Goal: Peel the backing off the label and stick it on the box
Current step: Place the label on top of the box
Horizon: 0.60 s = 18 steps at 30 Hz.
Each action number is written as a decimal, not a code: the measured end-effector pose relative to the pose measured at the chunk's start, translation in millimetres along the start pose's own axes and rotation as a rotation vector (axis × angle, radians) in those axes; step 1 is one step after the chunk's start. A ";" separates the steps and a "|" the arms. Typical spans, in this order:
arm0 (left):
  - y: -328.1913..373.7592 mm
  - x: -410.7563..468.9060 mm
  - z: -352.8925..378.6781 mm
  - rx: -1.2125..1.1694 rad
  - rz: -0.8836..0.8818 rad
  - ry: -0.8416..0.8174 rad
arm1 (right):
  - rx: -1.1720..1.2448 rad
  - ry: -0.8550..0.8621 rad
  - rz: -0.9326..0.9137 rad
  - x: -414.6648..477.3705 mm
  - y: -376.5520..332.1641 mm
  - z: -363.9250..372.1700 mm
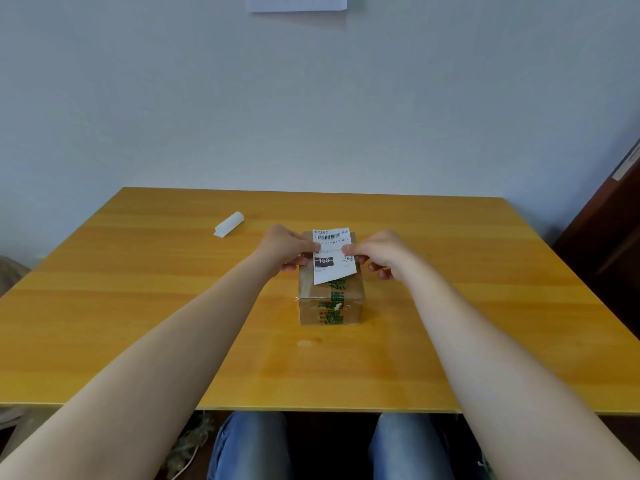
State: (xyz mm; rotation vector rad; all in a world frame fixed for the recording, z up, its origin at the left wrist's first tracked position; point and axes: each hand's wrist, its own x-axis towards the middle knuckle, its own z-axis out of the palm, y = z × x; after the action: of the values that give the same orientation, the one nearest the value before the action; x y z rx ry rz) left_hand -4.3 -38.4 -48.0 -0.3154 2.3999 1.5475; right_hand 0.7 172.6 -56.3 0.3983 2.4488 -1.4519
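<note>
A small brown cardboard box (pixel 330 303) with green printed tape sits in the middle of the table. Over its top, a white shipping label (pixel 333 258) with a barcode and a black "150" block is held slightly tilted. My left hand (pixel 287 249) pinches the label's left edge. My right hand (pixel 379 252) pinches its right edge. The label's lower corner hangs over the box top; I cannot tell whether it touches the box. The far part of the box is hidden behind the label and hands.
A curled white roll of paper (pixel 229 224) lies on the yellow wooden table (pixel 138 306) at the back left. A dark wooden piece of furniture (pixel 609 244) stands at the right. The wall is close behind the table.
</note>
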 end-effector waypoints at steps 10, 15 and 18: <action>-4.6 -0.7 1.2 -0.004 -0.011 0.020 | 0.088 0.008 0.004 0.1 8.2 5.6; -4.0 0.4 4.6 0.019 -0.004 0.026 | -0.003 0.022 -0.021 2.0 9.0 9.5; -4.1 1.2 6.9 0.032 -0.006 0.033 | -0.031 0.024 -0.026 2.8 7.2 11.3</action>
State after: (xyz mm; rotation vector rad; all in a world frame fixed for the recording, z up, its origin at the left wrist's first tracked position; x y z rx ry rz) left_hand -3.4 -33.8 -54.7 -0.3431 2.4438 1.5112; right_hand 1.7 166.3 -68.4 0.3804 2.5010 -1.4251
